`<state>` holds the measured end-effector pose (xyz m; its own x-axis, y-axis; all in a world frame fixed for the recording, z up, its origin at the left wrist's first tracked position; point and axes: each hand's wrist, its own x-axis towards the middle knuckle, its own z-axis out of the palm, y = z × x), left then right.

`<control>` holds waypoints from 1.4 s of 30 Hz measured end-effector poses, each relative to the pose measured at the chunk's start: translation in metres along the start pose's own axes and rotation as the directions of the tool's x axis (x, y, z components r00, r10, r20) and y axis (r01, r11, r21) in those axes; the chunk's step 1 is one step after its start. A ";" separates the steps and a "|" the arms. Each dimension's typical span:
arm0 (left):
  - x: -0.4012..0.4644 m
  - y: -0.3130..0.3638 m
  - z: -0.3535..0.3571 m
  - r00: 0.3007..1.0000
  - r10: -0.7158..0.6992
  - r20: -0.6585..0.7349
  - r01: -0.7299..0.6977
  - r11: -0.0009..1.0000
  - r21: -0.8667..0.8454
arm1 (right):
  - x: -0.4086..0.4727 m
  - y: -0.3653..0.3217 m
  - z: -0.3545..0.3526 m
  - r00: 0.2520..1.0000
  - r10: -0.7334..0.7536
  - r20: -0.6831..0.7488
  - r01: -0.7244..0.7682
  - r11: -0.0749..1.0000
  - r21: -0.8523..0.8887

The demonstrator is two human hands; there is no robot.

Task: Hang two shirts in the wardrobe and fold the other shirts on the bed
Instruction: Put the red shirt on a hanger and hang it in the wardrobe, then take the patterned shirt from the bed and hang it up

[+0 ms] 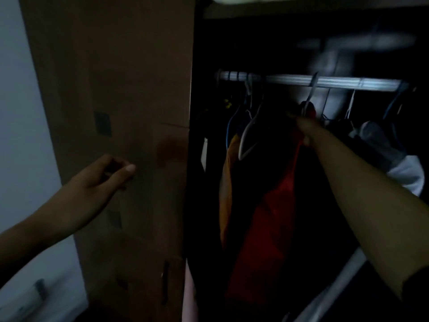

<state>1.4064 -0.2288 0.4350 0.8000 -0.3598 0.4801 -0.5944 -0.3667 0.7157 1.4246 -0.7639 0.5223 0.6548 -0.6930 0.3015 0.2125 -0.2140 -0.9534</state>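
The wardrobe stands open in dim light, with a pale rail (pixel 301 80) running across its upper part. A red shirt (pixel 274 205) hangs from a light hanger (pixel 310 94) whose hook sits on the rail. My right hand (pixel 307 130) reaches in and grips the shirt's shoulder just below the hanger's neck. My left hand (pixel 102 175) hovers in front of the brown wardrobe door (pixel 120 89), fingers loosely curled and holding nothing. An orange garment (pixel 228 182) hangs to the left of the red shirt.
Other hangers (pixel 249 135) and dark clothes fill the rail on both sides. A white and grey garment (pixel 394 163) hangs at the right. A shelf (pixel 301 10) runs above the rail. A pale wall (pixel 18 112) lies left of the door.
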 end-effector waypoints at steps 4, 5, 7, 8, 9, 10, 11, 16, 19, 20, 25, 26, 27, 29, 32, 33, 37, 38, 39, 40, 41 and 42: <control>-0.028 -0.007 -0.010 0.993 -0.108 -0.040 0.108 0.994 0.011 | -0.043 0.007 -0.004 0.983 -0.087 -0.164 0.032 0.949 -0.313; -0.038 -0.004 -0.013 0.991 -0.116 -0.060 0.117 0.993 0.010 | -0.067 0.003 0.000 0.957 -0.208 -0.203 0.077 0.854 -0.514; -0.064 0.003 -0.019 0.988 -0.116 -0.102 0.118 0.993 0.006 | -0.121 -0.016 0.010 0.847 -0.491 -0.202 0.186 0.630 -0.754; -0.079 0.007 -0.023 0.987 -0.117 -0.115 0.117 0.993 0.001 | -0.145 -0.026 0.018 0.801 -0.580 -0.151 0.289 0.595 -0.750; -0.096 0.013 -0.029 0.985 -0.126 -0.119 0.127 0.992 0.002 | -0.172 -0.038 0.030 0.779 -0.623 -0.079 0.404 0.594 -0.695; -0.117 0.018 -0.035 0.983 -0.141 -0.115 0.143 0.990 0.009 | -0.199 -0.048 0.044 0.782 -0.623 0.001 0.497 0.623 -0.604; -0.141 0.024 -0.043 0.982 -0.155 -0.109 0.158 0.987 0.023 | -0.223 -0.054 0.060 0.796 -0.596 0.101 0.554 0.653 -0.517; -0.308 0.041 -0.123 0.951 -0.251 -0.180 0.283 0.942 0.180 | -0.414 -0.064 0.161 0.697 -0.418 0.583 0.626 0.752 -0.208; -0.436 0.051 -0.179 0.863 -0.394 -0.316 0.481 0.833 0.273 | -0.557 -0.054 0.218 0.464 -0.313 0.829 0.652 0.754 -0.080; -0.483 0.055 -0.197 0.815 -0.436 -0.381 0.550 0.790 0.272 | -0.605 -0.051 0.234 0.369 -0.283 0.885 0.665 0.746 -0.039; -0.739 0.089 -0.252 0.463 -0.607 -0.646 0.872 0.444 0.208 | -0.851 -0.043 0.265 -0.113 -0.133 0.985 0.684 0.708 0.174; -0.792 0.102 -0.255 0.374 -0.629 -0.681 0.916 0.365 0.166 | -0.899 -0.039 0.265 -0.200 -0.116 0.973 0.684 0.695 0.223; -0.844 0.118 -0.253 0.286 -0.642 -0.711 0.948 0.296 0.114 | -0.945 -0.035 0.262 -0.283 -0.100 0.954 0.683 0.677 0.274; -0.943 0.155 -0.234 0.091 -0.649 -0.755 0.986 0.166 -0.023 | -1.032 -0.025 0.248 -0.442 -0.055 0.895 0.670 0.644 0.370; -1.067 0.222 -0.170 -0.241 -0.609 -0.756 0.961 -0.044 -0.272 | -1.147 -0.003 0.208 -0.650 0.043 0.759 0.621 0.607 0.497; -1.099 0.244 -0.144 -0.336 -0.580 -0.742 0.933 -0.101 -0.344 | -1.182 0.007 0.190 -0.706 0.077 0.704 0.598 0.597 0.534; -1.194 0.310 -0.022 -0.629 -0.493 -0.601 0.771 -0.304 -0.559 | -1.289 0.052 0.111 -0.846 0.200 0.494 0.516 0.538 0.667; -1.209 0.320 0.009 -0.683 -0.475 -0.555 0.724 -0.340 -0.600 | -1.307 0.065 0.091 -0.864 0.240 0.442 0.499 0.519 0.694; -1.221 0.329 0.039 -0.733 -0.452 -0.509 0.673 -0.372 -0.639 | -1.323 0.079 0.073 -0.878 0.277 0.391 0.480 0.507 0.716; -1.232 0.335 0.067 -0.775 -0.427 -0.465 0.623 -0.397 -0.674 | -1.337 0.092 0.056 -0.887 0.310 0.343 0.459 0.500 0.735; -1.238 0.340 0.094 -0.810 -0.410 -0.419 0.575 -0.415 -0.705 | -1.350 0.104 0.041 -0.893 0.336 0.300 0.438 0.492 0.752; -1.245 0.342 0.120 -0.834 -0.407 -0.373 0.534 -0.428 -0.729 | -1.361 0.117 0.027 -0.892 0.360 0.272 0.428 0.484 0.764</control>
<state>0.1975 -0.0093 0.0216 -0.3952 0.7691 -0.5024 0.7414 0.5899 0.3200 0.5780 0.1731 0.0009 -0.3104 0.7286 -0.6106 0.9368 0.1255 -0.3265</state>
